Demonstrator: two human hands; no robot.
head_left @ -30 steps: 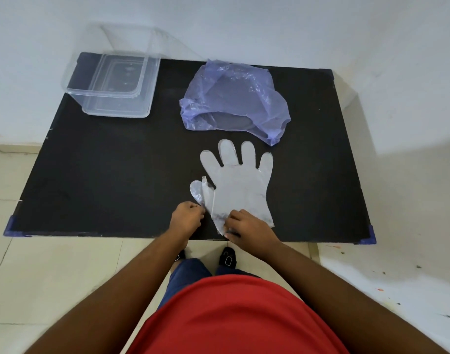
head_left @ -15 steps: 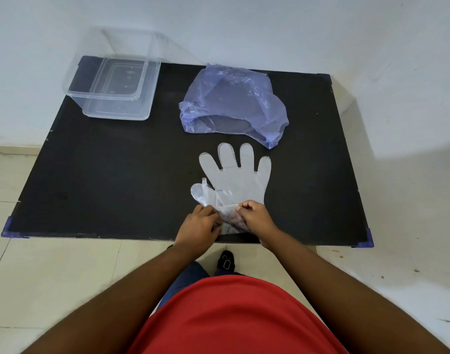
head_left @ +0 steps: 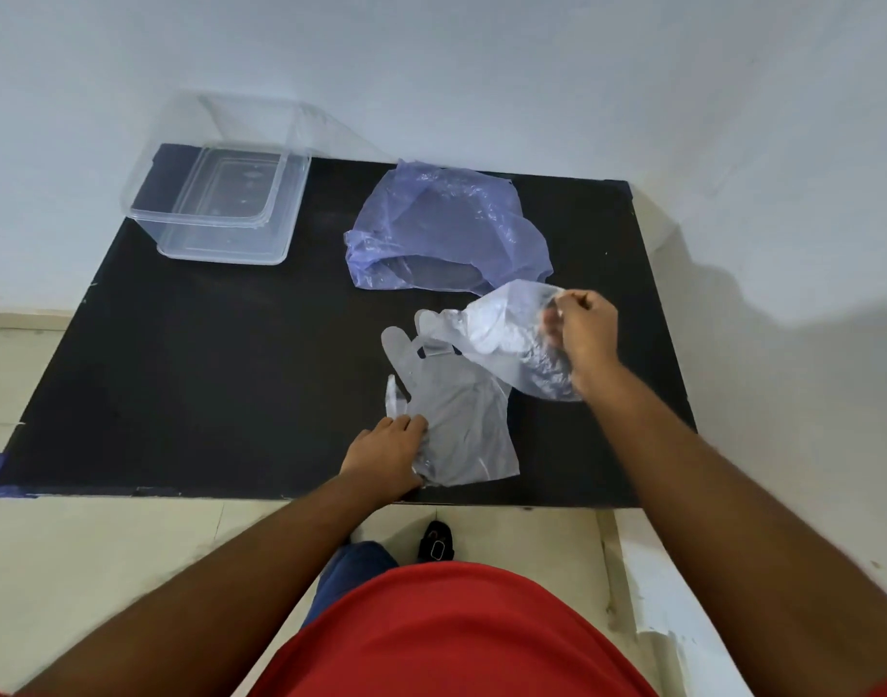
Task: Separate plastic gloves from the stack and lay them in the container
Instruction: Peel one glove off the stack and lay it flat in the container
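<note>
A stack of clear plastic gloves (head_left: pixel 456 420) lies flat near the front edge of the black table (head_left: pixel 205 369). My left hand (head_left: pixel 388 452) presses on the stack's cuff end, fingers on the plastic. My right hand (head_left: pixel 582 337) is raised to the right of the stack and pinches the cuff of one clear glove (head_left: pixel 502 334). That glove hangs peeled up, its fingers still touching the stack's fingertips. The clear plastic container (head_left: pixel 220 213) stands at the table's back left, with nothing in it.
A crumpled blue-violet plastic bag (head_left: pixel 441 228) lies at the back centre, just behind the lifted glove. A white wall runs behind the table and on the right. Tiled floor lies below the front edge.
Both hands were pinching at the stack's cuff. Now my right hand has pulled one glove up and to the right, while my left hand stays pressed on the stack.
</note>
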